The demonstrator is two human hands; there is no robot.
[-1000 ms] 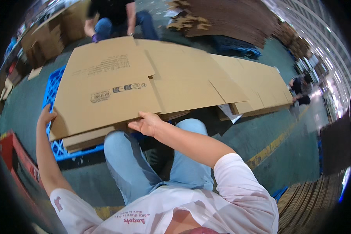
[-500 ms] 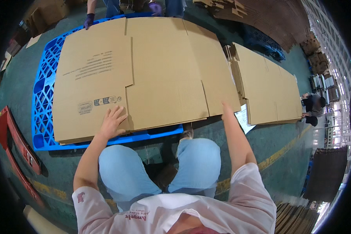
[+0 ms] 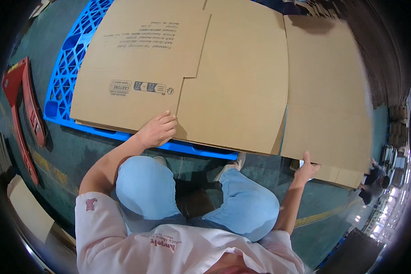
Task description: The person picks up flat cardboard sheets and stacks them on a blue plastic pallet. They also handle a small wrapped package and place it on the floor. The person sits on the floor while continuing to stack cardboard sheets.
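A large flattened cardboard box (image 3: 233, 77), brown with dark print on its left part, lies atop a blue plastic pallet (image 3: 59, 93). At its near edge, beside a flap seam, my left hand (image 3: 159, 130) has its fingers curled over the cardboard; its thumb is hidden. Farther right extends a wide cardboard panel (image 3: 329, 86), with a narrow gap between it and the middle panel near my side. My right hand (image 3: 308, 170) grips this panel's near edge, thumb on top and the other fingers mostly out of sight below.
Red pallet-jack forks (image 3: 29, 105) lie on the green floor to the left. A yellow floor line (image 3: 326, 212) runs at the right. Another person (image 3: 373, 182) is at the far right, and more cardboard (image 3: 29, 205) is at the lower left.
My right hand has moved right and now grips the wide panel, which spreads out rightward. My left hand's fingers have curled. The view has shifted, and the co-worker's gloved hands at the far edge are gone from sight.
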